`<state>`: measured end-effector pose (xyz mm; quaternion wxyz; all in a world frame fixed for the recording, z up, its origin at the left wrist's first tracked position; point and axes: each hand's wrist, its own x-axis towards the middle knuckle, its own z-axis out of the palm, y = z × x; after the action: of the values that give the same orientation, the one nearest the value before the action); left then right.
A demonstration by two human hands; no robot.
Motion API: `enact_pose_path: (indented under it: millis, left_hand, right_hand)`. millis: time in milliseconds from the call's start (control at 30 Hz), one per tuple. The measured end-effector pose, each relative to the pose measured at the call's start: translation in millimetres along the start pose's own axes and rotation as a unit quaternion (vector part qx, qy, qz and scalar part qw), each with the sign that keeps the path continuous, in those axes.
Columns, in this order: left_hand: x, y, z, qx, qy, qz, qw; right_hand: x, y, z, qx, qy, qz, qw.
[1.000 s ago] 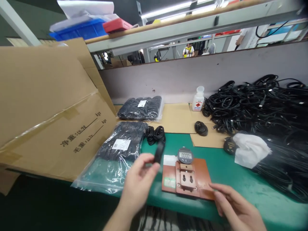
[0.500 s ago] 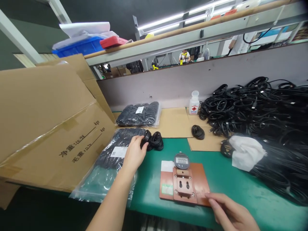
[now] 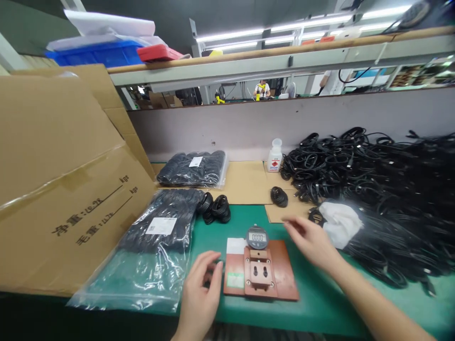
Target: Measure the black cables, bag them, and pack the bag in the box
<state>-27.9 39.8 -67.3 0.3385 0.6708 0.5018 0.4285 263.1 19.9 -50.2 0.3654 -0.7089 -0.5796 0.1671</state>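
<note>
Some coils lie free, the left hand withdrawn. The right hand has quit the gauge fixture; all fingers look parted.

Left hand sits low, fingers loosely curled, thumb apart. Right hand is farther forward, blurred, fingers pointing left; bare forearm slants from lower right.

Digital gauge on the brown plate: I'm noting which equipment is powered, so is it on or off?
On: the digital gauge shows a row of zeros on its display.
</note>
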Motion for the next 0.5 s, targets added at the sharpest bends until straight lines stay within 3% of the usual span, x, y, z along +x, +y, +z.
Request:
enact_pose_path:
  millis: [133, 233, 400, 500]
  left_hand:
    - [-3, -12, 0.5, -0.007, -0.002, 0.018, 1.000]
    - [0, -12, -2.7, -0.020, 0.006, 0.016, 1.000]
    - [-2, -2, -2.0, -0.069, 0.053, 0.017, 0.996]
    - [-3, 4, -4.0, -0.092, 0.054, -0.005, 0.994]
  right_hand:
    - [67, 5, 10, -0.098, 0.003, -0.001, 0.995]
    - [89, 7, 20, -0.138, 0.002, 0.016, 0.990]
    - [91, 1, 14, -0.107, 0.038, 0.011, 0.994]
    - [64, -20, 2, -0.035, 0.086, -0.008, 0.996]
